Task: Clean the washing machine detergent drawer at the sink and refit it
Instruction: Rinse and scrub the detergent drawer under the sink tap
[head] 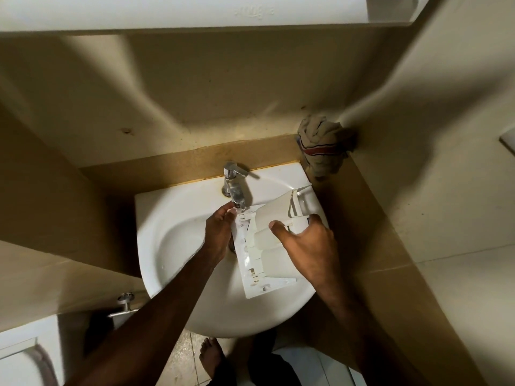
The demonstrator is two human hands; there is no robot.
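Detergent drawer sat tilted over the white sink, centre of frame, just below the tap. Right hand gripped drawer's right side, thumb on top. Left hand pinched drawer's upper-left edge near the spout. Bunched cloth lay on worktop, upper right.

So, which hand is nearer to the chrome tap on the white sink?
Left. The left hand has its fingertips right under the chrome tap spout, at the white plastic detergent drawer edge. The right hand grips the drawer farther right, away from the tap.
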